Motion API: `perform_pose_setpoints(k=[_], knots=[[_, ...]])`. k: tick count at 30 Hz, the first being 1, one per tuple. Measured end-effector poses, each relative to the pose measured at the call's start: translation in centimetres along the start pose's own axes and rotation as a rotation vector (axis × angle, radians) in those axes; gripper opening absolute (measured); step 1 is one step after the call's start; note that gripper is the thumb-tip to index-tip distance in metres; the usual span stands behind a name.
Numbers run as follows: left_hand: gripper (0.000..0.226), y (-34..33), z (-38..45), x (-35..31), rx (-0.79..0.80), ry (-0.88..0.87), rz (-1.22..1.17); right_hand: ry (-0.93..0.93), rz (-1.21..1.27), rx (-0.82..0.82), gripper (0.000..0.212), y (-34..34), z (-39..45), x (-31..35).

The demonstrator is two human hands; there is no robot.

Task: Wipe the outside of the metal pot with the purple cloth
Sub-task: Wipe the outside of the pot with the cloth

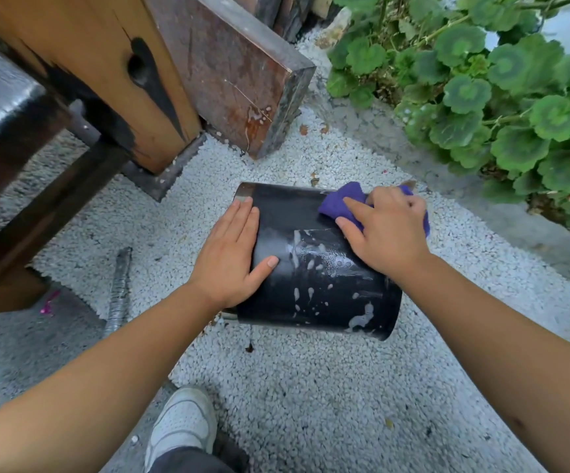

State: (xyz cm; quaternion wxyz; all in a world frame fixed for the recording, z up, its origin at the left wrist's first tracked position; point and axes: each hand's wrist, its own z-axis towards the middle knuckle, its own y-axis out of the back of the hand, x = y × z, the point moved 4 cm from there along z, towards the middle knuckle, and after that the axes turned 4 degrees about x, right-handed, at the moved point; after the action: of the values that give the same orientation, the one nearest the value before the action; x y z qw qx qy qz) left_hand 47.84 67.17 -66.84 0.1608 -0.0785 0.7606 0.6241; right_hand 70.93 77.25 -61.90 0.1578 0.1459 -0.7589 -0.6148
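R hand [387,230] gripped purple cloth [340,203] on sudsy black metal pot [314,268], L hand [232,254] flat w/ straight fingers steadying it on white gravel [294,387] by geraniums [481,97].

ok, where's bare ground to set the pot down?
Bare white gravel between the pot and the shoe, also right of the pot toward the concrete strip. Crowded left: metal rod, wooden post, slab.
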Motion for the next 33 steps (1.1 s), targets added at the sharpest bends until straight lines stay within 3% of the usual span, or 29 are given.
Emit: perform_pose_setpoints(k=[5,10,17,24,28,33], knots=[[0.096,0.0,-0.1,0.1,-0.091,-0.047,-0.182,0.177,0.110,0.032,0.043,-0.4,0.5,6.6],[0.097,0.1,-0.6,0.6,-0.185,-0.079,-0.351,0.318,0.062,0.049,0.057,-2.0,-0.6,13.3],[0.091,-0.1,-0.8,0.8,-0.109,-0.003,-0.151,0.270,-0.065,0.112,0.059,-2.2,0.1,8.6],[0.088,0.1,-0.9,0.6,-0.075,0.036,-0.150,0.434,-0.220,0.167,0.071,-0.3,-1.3,0.2],[0.092,-0.2,-0.8,0.8,-0.083,-0.010,-0.316,0.464,-0.236,0.084,0.070,-0.8,-2.6,-1.4],[0.102,-0.4,-0.6,0.6,-0.104,0.019,-0.709,0.445,-0.127,0.097,0.080,-1.6,-1.6,4.6]])
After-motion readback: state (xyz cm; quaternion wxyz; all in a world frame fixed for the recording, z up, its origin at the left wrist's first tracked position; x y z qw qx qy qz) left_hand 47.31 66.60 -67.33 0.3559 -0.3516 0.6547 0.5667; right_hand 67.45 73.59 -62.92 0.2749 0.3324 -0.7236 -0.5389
